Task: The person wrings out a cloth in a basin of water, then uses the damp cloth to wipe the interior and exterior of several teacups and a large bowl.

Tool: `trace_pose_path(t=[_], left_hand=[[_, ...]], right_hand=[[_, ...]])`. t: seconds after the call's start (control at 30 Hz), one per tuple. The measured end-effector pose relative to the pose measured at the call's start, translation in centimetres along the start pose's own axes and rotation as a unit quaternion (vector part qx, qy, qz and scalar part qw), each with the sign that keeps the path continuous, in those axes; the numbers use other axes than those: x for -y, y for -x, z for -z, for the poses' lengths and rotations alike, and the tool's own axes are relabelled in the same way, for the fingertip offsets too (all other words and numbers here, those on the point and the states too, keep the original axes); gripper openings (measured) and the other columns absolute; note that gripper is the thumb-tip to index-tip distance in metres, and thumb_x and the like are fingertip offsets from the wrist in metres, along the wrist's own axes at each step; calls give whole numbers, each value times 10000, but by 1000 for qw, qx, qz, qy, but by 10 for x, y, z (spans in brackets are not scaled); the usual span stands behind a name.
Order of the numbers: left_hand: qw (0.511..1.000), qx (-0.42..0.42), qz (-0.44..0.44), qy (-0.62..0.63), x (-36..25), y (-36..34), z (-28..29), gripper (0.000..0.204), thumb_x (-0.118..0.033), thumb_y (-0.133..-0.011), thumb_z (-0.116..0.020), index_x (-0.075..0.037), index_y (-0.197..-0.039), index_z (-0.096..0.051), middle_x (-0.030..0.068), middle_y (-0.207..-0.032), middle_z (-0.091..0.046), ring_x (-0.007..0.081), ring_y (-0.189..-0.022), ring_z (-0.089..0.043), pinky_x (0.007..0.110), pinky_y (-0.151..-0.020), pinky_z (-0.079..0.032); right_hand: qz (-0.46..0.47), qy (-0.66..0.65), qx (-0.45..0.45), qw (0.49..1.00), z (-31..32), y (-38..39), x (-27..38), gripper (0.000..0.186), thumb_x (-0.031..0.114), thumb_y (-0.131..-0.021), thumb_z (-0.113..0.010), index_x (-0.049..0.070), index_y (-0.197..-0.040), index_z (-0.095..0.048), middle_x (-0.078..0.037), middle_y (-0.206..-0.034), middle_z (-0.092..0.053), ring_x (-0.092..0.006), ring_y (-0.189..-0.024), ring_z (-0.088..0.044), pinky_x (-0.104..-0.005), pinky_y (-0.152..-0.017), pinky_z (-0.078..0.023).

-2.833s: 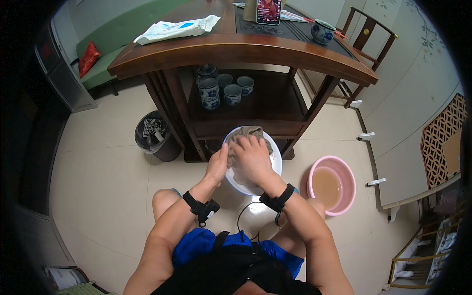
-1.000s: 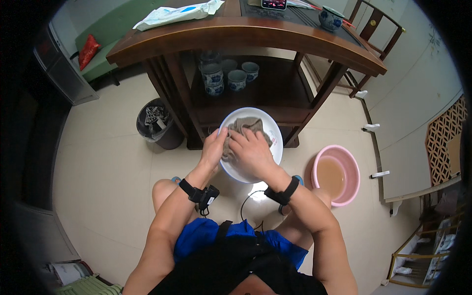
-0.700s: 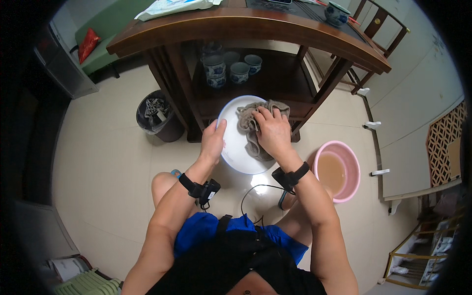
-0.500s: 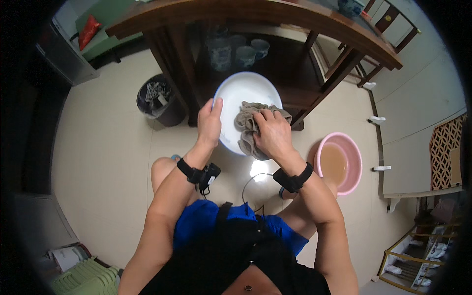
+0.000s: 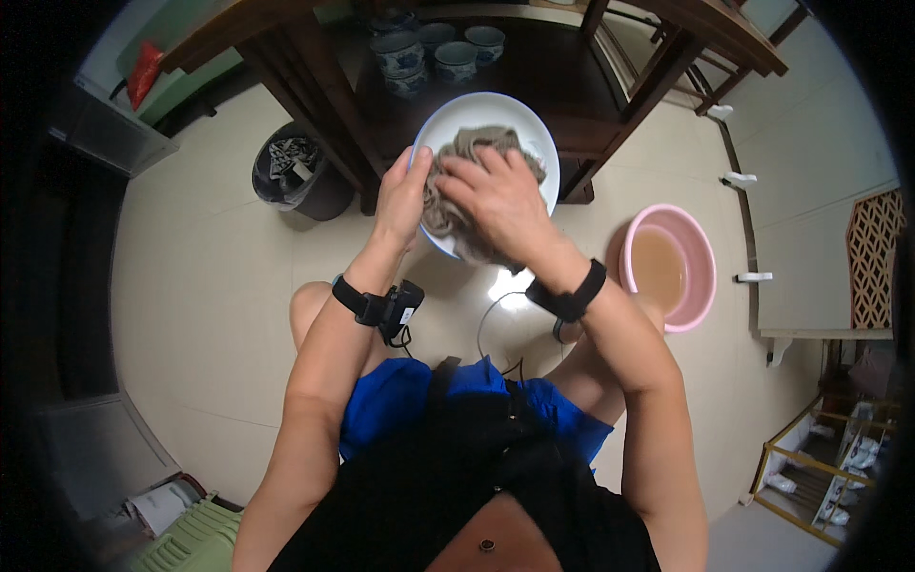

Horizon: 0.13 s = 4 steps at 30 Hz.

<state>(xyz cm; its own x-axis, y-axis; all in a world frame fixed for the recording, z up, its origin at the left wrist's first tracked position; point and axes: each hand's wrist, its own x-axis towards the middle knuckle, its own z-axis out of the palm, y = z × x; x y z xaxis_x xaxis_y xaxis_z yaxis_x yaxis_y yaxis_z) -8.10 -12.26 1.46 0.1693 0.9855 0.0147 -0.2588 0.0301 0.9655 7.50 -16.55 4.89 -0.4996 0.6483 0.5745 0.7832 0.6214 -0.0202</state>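
**Cloth pressed into a white plate**

The right hand (image 5: 496, 195) lies spread, palm down, on a grey cloth (image 5: 467, 153) bunched in the white plate (image 5: 515, 114). The left hand (image 5: 402, 195) grips the plate's rim at nine o'clock. A pink basin (image 5: 701, 253) of brownish water sits at four o'clock.

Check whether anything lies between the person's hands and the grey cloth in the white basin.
Nothing visible does. The right hand presses directly on the grey cloth, and the left hand grips the white basin rim beside it.
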Motion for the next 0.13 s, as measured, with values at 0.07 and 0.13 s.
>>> trace_pose_path(t=[0.07,0.13], left_hand=[[999,34,41,8,-3,8,-4,371,-319,-978,-449,-13,-1155,-564,37,-1022,-599,87,-885,-528,236,-789,-431],[996,48,68,-34,9,8,5,375,-326,-968,-469,-27,-1174,-563,41,-1012,-604,82,-872,-540,211,-770,-429]], right_hand=[[-7,35,-41,999,-6,-2,-18,290,126,-720,-598,136,-1006,-647,-18,-1163,-595,-248,-1027,-526,-367,-799,-389],[-52,66,-22,996,-3,-1,-37,360,126,-697,-637,159,-1055,-656,-22,-1182,-593,-253,-1091,-510,-409,-845,-379]])
